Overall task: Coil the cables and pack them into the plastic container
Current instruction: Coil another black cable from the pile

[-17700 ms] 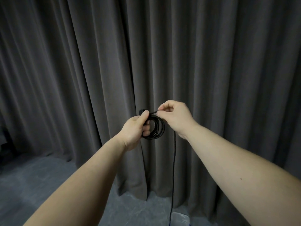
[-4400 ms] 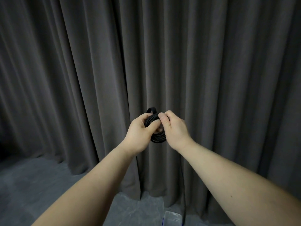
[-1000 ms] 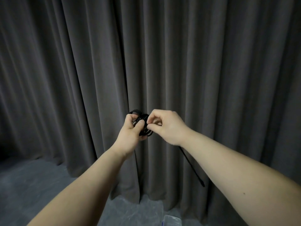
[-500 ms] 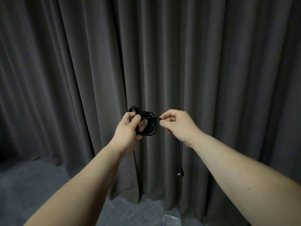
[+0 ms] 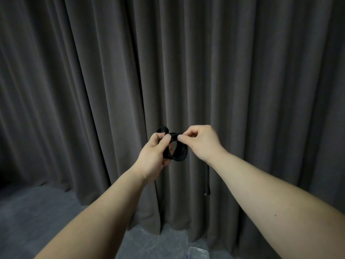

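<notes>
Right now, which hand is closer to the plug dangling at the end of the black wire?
Right. The right hand pinches the black wire above the plug, which hangs below its wrist. The left hand grips the coil farther off to the left.

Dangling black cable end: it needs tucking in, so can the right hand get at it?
Probably yes: the dangling black cable end hangs freely below the right hand, nothing between, though that hand now pinches the coil.
</notes>
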Tool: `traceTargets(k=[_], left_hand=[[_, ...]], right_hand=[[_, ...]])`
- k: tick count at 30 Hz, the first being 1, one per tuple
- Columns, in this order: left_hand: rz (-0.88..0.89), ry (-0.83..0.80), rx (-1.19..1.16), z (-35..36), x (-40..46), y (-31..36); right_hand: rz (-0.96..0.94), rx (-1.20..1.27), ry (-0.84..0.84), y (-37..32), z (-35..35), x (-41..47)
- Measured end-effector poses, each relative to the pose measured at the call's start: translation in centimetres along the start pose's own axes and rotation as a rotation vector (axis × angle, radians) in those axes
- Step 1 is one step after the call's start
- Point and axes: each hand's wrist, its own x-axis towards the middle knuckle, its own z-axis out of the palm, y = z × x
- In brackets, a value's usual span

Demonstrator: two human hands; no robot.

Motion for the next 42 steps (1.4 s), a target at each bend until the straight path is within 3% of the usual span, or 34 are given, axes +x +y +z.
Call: traceTargets(k=[4, 8, 17, 24, 27, 31, 36, 42], left_hand=[[0.020, -0.025, 0.001, -0.2, 0.2, -0.2], [0.040, 0.116, -0.120, -1.1, 0.6, 0.3], [0.044, 0.225, -0.123, -2.0, 1.2, 0.2], [0.027, 0.185, -0.134, -2.3, 0.8, 0.1], [0.007, 0.175, -0.181, -2.3, 0.8, 0.3], [0.004, 0.169, -0.227, -1.8, 0.6, 0.4], [0.013, 0.221, -0.191, -0.2, 0.5, 0.3], [0.004, 0.246, -0.202, 0.4, 0.3, 0.9]], right_hand=[[0.005, 0.034, -0.004, -0.1, 0.0, 0.0], [0.082, 0.177, -0.064, 0.9, -0.5, -0.3], [-0.022, -0.134, -0.201, 1.8, -0.5, -0.1], [0.068, 0.249, -0.186, 1.3, -0.4, -0.8], [0.089, 0.300, -0.169, 0.9, -0.2, -0.8], [0.044, 0.097, -0.096, 0.9, 0.2, -0.6], [-0.291, -0.530, -0.155, 0.3, 1.1, -1.6], [-0.396, -0.697, -0.145, -0.5, 1.4, -1.9]])
